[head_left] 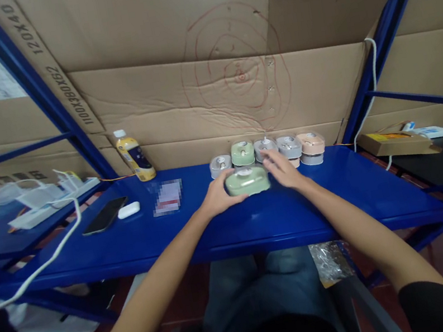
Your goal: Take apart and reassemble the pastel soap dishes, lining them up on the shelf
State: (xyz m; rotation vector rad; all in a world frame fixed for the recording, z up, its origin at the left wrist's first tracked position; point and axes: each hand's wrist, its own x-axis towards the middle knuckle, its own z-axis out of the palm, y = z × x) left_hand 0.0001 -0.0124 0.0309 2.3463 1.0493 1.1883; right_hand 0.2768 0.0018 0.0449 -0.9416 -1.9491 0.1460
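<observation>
My left hand [218, 196] grips a rounded green plastic box [248, 182] by its left end, thumb in front and fingers behind. The box is tilted a little above the blue tabletop, showing a glossy side. Beside the box's right end, my right hand [284, 169] has its fingers apart; whether a fingertip touches the box, I cannot tell. Behind both hands similar small boxes stand in a row: a green box [242, 153], a grey box [289, 146] and a peach box [311, 143] among them, some stacked. Part of the row is hidden by my hands.
On the left of the blue table [282, 224] lie a black phone [105, 215], a white earbud case [129, 210] and a blurred-out packet [168, 197]. A yellow bottle [135, 156] stands behind them. Cardboard [150, 93] backs the table; blue posts frame both sides.
</observation>
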